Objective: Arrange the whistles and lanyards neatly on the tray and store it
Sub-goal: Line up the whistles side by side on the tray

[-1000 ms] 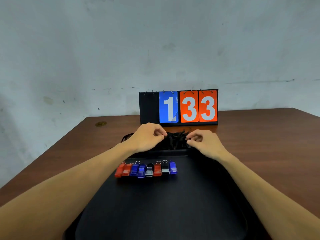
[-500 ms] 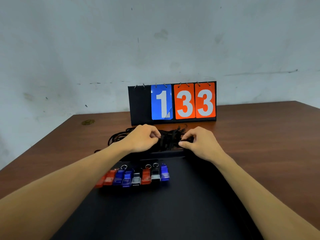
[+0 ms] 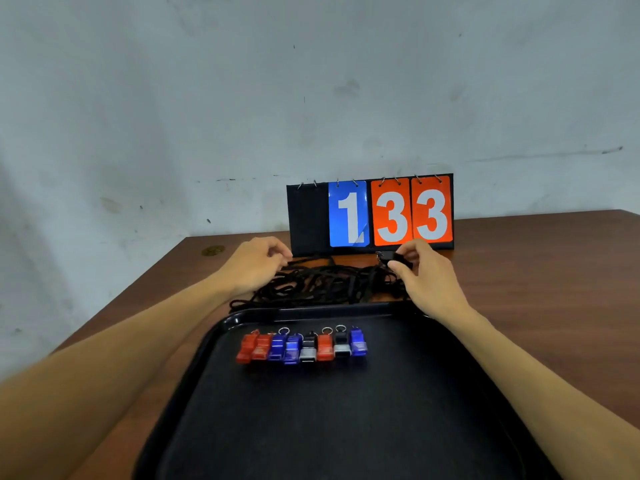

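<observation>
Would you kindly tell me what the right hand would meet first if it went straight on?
Probably the scoreboard standing just beyond the right hand, which pinches a lanyard clip; depth is unclear.

Bare plain room, stained wall (image 3: pixel 311 98), wooden table (image 3: pixel 540 271), flip scoreboard (image 3: pixel 370 216)

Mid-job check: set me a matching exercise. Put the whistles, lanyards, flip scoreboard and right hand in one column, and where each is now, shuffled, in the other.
Column one:
1. whistles
2. lanyards
3. scoreboard
4. right hand

Column two:
A. standing upright behind the lanyards
B. lined up in a row on the tray
C. pinching a black lanyard end
D. tangled on the table beyond the tray

Pairs: 1-B, 2-D, 3-A, 4-C
</observation>
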Motion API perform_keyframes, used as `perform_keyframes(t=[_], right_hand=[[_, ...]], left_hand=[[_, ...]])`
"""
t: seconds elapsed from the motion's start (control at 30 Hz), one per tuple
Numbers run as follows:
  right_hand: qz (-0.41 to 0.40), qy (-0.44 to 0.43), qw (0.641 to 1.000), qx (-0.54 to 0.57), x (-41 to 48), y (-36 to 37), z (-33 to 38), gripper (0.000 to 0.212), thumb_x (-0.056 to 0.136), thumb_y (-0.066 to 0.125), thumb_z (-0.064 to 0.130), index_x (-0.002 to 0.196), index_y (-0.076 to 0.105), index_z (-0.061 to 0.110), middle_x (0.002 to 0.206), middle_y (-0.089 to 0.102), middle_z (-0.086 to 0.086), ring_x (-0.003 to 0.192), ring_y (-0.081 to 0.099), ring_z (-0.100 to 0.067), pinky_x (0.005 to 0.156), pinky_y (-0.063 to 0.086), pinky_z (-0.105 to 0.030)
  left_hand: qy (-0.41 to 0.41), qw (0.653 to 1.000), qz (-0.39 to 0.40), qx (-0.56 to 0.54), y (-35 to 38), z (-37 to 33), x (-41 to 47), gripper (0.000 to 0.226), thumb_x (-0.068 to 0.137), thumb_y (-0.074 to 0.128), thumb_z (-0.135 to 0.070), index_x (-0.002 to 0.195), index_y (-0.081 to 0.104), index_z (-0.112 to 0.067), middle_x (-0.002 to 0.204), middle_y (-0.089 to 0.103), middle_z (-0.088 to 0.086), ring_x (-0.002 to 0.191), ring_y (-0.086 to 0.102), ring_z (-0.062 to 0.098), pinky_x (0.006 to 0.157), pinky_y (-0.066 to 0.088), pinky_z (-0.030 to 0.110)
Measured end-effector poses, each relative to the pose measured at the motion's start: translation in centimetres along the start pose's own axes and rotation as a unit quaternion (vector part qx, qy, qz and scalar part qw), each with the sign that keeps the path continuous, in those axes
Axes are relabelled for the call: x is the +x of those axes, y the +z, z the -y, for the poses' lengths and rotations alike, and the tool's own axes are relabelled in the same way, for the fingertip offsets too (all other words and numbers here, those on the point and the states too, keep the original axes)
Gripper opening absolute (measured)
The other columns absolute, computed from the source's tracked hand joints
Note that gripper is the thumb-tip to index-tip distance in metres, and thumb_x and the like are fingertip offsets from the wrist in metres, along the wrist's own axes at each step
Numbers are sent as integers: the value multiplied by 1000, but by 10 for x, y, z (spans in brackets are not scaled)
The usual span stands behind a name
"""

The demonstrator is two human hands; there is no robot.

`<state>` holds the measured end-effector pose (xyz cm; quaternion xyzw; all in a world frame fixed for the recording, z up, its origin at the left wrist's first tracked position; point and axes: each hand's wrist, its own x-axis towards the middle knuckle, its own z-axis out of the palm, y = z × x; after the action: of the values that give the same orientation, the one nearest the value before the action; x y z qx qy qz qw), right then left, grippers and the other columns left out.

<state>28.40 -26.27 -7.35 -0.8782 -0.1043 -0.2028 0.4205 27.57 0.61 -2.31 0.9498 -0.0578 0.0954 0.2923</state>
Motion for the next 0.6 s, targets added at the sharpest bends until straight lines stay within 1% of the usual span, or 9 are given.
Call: perform_keyframes(t=[0.07,0.1,0.2,0.23,0.3,0.37,0.43,0.53,0.6], right_hand=[[11,-20,1000,-1,1,1,9,18,89,64,22,100,50,21,101,55,6,95,53,-8,80,40,-18],[11,-28,1000,3,1,2,14,18,89,64,20,99,50,21,100,56,5,95,54,-9,80,41,-19],[-6,-31,999,27,1,8,29,18,89,63,18,103,51,20,100,57,4,95,57,-12,81,47,-24],[-6,-28,999,36,1,11,33,19,90,62,18,107,52,20,100,56,4,95,59,-14,79,49,-23],[0,-28,999,29,1,18,39,22,92,59,19,113,55,18,100,57,4,90,60,-13,71,46,-14],[11,-40,999,15,1,26,42,19,92,59,22,110,59,17,98,59,6,83,58,-6,67,40,-7],[37,-44,998,2,1,31,45,16,92,60,24,106,63,18,95,61,9,81,56,1,66,40,-6],[64,-51,997,-17,0,36,46,17,91,61,26,106,65,20,95,63,11,83,56,2,69,39,-6],[70,-55,996,-21,-2,36,47,18,90,62,26,107,66,22,95,64,12,83,56,3,71,39,-6]], left_hand=[[-12,1000,-9,5,-11,12,-7,24,97,44,-13,110,64,-15,107,68,0,101,59,12,71,37,14],[-15,1000,-7,5,-15,17,-11,24,98,44,-14,110,64,-16,108,68,0,102,60,11,70,36,12],[-13,1000,1,11,-20,29,-18,26,99,44,-16,111,66,-16,115,66,-3,105,57,9,84,37,18],[-13,1000,5,14,-19,32,-20,26,99,44,-17,111,66,-17,116,64,-4,105,55,9,86,36,20],[-21,1000,18,14,-16,40,-22,25,99,44,-19,111,66,-18,118,64,-4,105,57,11,81,38,19],[-22,999,36,21,-12,48,-22,24,99,45,-19,112,66,-19,120,64,-2,106,58,13,80,38,18],[-13,998,57,33,-7,53,-22,26,98,47,-20,117,64,-20,123,63,1,104,56,11,85,36,18],[8,997,71,27,-1,53,-20,30,98,49,-20,126,60,-20,130,57,0,114,53,13,90,34,18],[27,998,53,14,1,52,-19,28,97,50,-20,121,63,-21,127,57,1,114,53,14,92,34,19]])
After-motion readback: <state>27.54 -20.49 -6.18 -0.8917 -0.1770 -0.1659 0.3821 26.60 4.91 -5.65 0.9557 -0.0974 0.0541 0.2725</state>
